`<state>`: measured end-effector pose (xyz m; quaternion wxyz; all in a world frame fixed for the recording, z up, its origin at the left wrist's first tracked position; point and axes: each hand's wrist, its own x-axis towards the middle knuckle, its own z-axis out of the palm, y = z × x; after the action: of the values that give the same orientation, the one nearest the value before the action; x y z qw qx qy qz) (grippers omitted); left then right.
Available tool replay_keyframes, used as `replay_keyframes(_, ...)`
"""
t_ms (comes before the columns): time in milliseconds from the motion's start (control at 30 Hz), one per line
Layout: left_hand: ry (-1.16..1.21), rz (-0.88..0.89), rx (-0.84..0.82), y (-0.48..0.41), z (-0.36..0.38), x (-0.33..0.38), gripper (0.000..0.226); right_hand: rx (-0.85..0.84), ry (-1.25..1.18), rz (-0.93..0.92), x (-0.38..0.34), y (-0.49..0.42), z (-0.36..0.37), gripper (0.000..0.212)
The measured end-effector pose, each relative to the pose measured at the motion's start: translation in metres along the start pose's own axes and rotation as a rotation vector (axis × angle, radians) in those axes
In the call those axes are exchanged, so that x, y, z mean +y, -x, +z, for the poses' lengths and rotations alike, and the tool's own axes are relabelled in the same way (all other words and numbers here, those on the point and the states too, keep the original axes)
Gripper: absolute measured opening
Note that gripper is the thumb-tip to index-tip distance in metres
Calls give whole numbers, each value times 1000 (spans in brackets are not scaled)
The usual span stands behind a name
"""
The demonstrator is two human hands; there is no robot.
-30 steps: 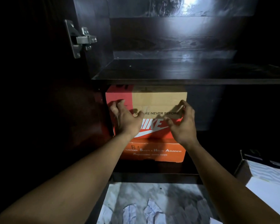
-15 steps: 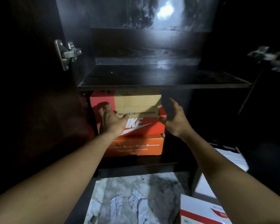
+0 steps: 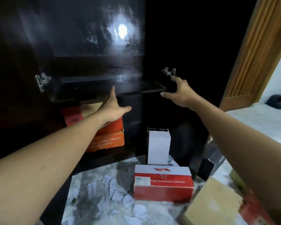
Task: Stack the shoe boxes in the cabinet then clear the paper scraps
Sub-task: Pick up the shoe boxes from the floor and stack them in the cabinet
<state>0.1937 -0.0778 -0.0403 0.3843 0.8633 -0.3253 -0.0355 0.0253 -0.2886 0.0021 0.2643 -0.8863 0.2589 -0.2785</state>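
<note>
Both hands free and apart before the open cabinet, boxes waiting on the floor

Nearest, white paper scraps (image 3: 110, 187) lie scattered on the marble floor (image 3: 165, 210), with a blurred brown cardboard box (image 3: 214, 203) at the lower right. Just beyond the scraps a red-and-white box (image 3: 163, 184) lies flat on the floor, and a white box (image 3: 158, 150) stands on end behind it, at the foot of the dark cabinet (image 3: 23, 95). In the cabinet's lower left compartment a red and tan box (image 3: 71, 116) sits stacked on an orange box (image 3: 110, 140). The left hand (image 3: 113, 109) is raised in front of that stack, fingers straight and thumb out, gripping nothing. The right hand (image 3: 178, 93), well apart from it, has its fingers spread and loosely bent by the right end of the shelf (image 3: 104, 88), holding nothing.
</note>
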Motion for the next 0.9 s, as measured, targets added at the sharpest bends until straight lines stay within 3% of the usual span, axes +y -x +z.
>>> replay_keyframes(167, 8, 132, -22, 25, 14, 55, 116, 39, 50, -3, -5, 43, -59, 85)
replay_keyframes(300, 81, 166, -137, 44, 49, 76, 116, 7, 95, 92, 5, 76, -79, 87)
replay_keyframes(467, 143, 171, -299, 89, 110, 70, 116, -2, 171, 257, 39, 133, -66, 89)
replay_keyframes(633, -25, 171, -521, 126, 171, 49, 118, -92, 203, 444, 98, 188, -47, 88)
replay_keyframes(800, -184, 242, -590, 150, 225, 53, 113, -138, 168, 567, 170, 226, -23, 84)
replay_keyframes(900, -130, 136, -639, 172, 271, 43, 107, -175, 155, 646, 217, 242, -5, 93)
